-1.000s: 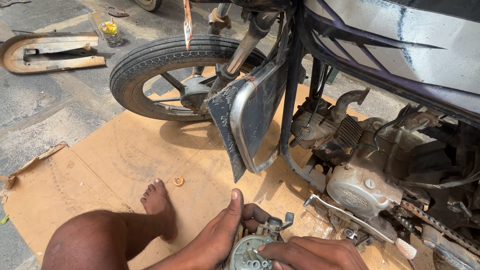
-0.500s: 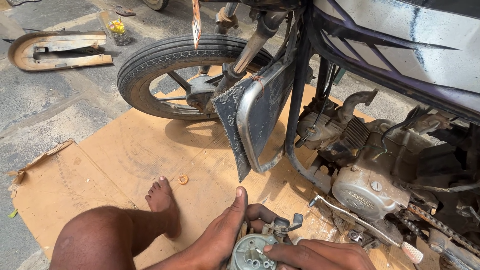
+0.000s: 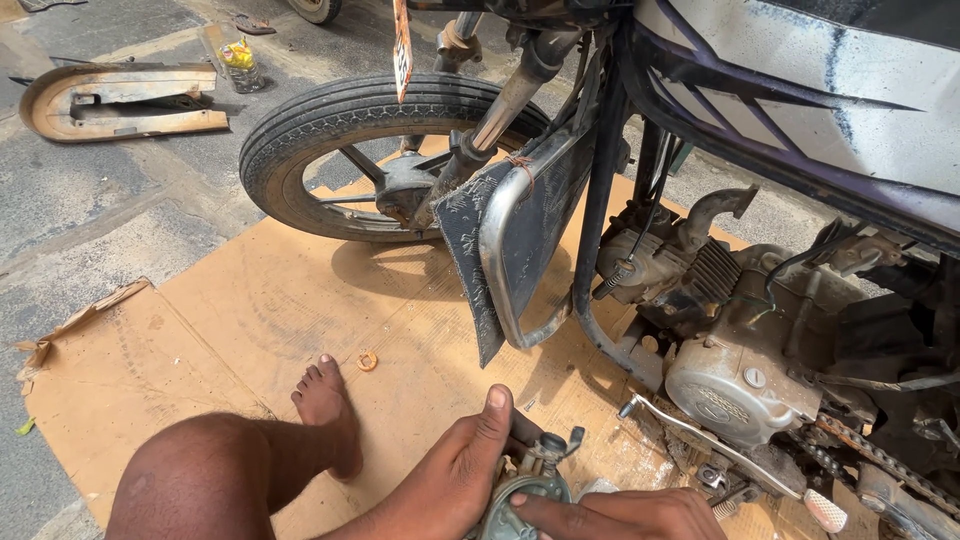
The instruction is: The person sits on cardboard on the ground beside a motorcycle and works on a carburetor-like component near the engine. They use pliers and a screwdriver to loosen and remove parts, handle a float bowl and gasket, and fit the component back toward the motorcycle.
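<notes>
Both hands clamp a small metal carburettor, left hand, right hand, apparently, on cardboard beside the motorcycle engine.

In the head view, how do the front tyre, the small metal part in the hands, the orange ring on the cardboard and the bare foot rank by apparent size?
1. front tyre
2. bare foot
3. small metal part, partly hidden by the hands and cut off by the frame, so its rank against the foot is unsure
4. orange ring

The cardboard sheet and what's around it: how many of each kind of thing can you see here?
Hands: 2, the left hand and right hand, both on the small metal part
Bare foot: 1
Small ring: 1
Front tyre: 1
Cardboard sheet: 1
Total: 7
</notes>
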